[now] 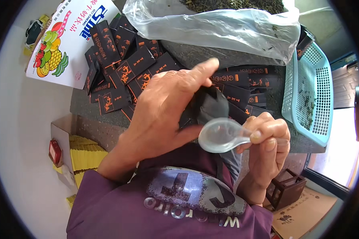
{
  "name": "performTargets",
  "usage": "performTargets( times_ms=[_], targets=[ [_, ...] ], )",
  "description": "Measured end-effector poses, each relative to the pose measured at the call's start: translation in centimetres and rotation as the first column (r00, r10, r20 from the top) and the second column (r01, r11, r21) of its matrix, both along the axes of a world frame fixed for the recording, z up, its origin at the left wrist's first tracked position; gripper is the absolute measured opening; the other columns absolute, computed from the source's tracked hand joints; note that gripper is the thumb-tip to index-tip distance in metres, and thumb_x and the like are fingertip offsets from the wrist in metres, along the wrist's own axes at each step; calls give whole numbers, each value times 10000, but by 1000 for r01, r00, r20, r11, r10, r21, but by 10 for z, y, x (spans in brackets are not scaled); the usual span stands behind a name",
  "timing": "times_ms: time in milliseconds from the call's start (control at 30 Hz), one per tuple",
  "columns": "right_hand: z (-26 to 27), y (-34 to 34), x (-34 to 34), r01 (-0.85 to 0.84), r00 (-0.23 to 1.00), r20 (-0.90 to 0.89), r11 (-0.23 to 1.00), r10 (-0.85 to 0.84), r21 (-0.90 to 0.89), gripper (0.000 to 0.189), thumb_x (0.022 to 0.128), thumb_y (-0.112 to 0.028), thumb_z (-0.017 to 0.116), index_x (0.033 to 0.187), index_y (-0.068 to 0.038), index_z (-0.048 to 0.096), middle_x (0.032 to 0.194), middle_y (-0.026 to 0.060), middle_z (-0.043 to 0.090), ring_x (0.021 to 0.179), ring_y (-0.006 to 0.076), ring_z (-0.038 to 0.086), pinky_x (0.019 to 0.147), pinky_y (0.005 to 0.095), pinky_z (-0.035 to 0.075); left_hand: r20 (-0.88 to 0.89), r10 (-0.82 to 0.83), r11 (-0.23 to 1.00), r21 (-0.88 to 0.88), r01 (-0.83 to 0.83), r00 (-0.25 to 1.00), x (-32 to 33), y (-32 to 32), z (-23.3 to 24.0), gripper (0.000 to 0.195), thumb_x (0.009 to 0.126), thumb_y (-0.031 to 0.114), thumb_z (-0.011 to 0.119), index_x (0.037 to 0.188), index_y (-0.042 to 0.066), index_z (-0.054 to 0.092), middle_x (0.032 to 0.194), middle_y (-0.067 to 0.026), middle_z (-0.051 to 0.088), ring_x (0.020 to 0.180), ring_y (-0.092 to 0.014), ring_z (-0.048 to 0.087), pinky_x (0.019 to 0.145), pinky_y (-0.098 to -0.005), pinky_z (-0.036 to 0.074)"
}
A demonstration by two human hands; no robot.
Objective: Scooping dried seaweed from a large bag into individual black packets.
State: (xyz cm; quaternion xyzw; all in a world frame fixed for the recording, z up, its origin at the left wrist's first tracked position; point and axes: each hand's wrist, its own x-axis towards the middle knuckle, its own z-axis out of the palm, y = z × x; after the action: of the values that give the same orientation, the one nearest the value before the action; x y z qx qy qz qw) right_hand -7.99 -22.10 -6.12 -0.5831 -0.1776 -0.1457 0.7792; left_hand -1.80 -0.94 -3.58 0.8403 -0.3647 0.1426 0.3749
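My left hand [164, 110] is curled round a dark, glossy packet [211, 104], blurred by motion; its fingertips are partly hidden. A clear plastic spoon [220, 136] is pinched by its handle in my right hand [266, 143], its bowl just below the packet and near my left thumb. No contents can be made out in the spoon. Black tea packets with orange print [136, 65] lie heaped behind and beside my left hand, more of them [233, 92] to the right. At the back, a clear plastic bag [215, 30] holds dried tea leaves [233, 4].
A light blue plastic basket [323, 98] with leaf bits stands at the table's right edge. A white printed carton [71, 44] is at the back left. Below left, a cardboard box [59, 131] holds yellow packets [86, 155]. A brown wooden frame [287, 188] sits low right.
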Motion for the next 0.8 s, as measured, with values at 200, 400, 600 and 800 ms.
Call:
performTargets(
  times_ms=[200,400,600,800],
  targets=[
    [12,-5,-1,64,998,27,978,-59,-196,189,1011,-157,532,929,2,593,738,71,612,659,144,536,611,278,434,17,-85,995,52,84,996,-1,4,-1,790,760,323,840,1396,-8,508,1136,-145,644,931,-293,626,827,-396,492],
    [22,-23,1,284,958,-17,953,-287,-105,327,1034,-316,528,914,-19,596,674,51,543,588,114,487,568,242,374,-49,-143,979,-153,134,988,3,1,-5,889,677,249,891,1399,-69,481,1298,-202,610,923,-273,635,859,-363,505],
    [39,-8,13,83,996,68,817,-54,-570,158,807,81,648,956,30,632,784,112,627,635,215,571,586,320,460,-100,-167,983,-89,158,981,1,-10,2,910,623,190,899,1397,-63,492,1124,-185,656,863,-290,649,739,-368,539],
    [29,4,26,177,984,108,863,-142,-474,188,809,99,635,983,28,647,937,122,646,794,185,602,697,265,472,26,-165,982,-93,167,986,2,-22,2,815,652,180,864,1369,-23,533,1075,-173,657,855,-329,666,715,-405,551]
  ],
)
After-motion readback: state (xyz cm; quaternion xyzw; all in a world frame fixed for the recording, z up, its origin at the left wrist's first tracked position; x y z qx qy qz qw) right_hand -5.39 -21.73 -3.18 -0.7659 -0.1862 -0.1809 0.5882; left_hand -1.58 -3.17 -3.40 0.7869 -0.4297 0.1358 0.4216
